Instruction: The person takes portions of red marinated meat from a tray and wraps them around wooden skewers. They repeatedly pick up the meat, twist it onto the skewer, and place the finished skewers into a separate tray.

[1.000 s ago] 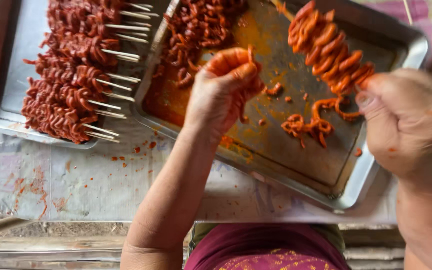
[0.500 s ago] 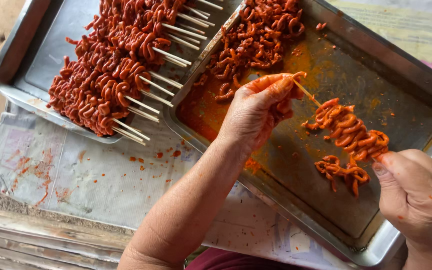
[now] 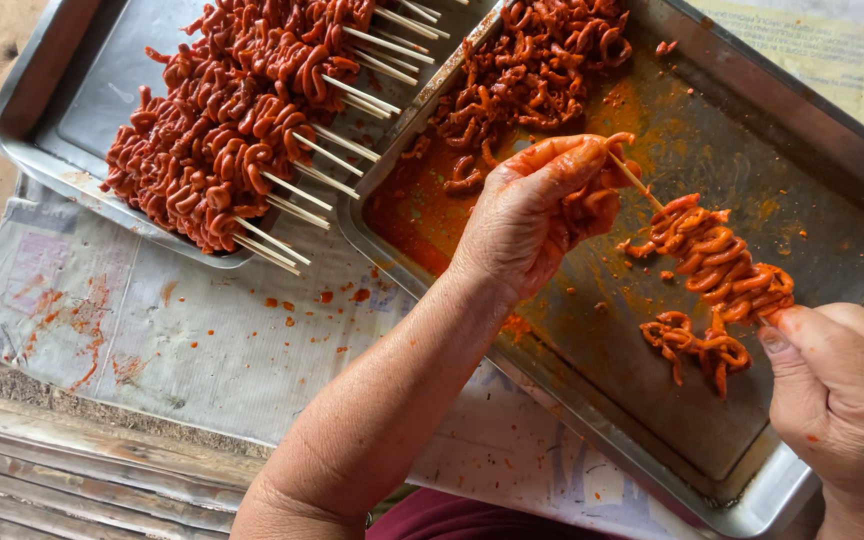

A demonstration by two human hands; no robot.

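Red-sauced, limp, slippery meat coils (image 3: 717,265) crowd a thin skewer (image 3: 636,181), left hand (image 3: 537,215) fingers pinching its bare tip, right hand (image 3: 837,385) fingers pinching the other end.

metal trays: 2, upper left (image 3: 22,105) and right (image 3: 802,110) | hands: 2, left hand (image 3: 537,215), right hand (image 3: 842,400) | skewer held: 1 (image 3: 717,270) | finished skewers upper left (image 3: 242,130): too many and too overlapped to count | loose meat heap: 1 (image 3: 542,70)

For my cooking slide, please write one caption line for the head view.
Left hand and right hand hold a skewer of red marinated meat over a metal tray.
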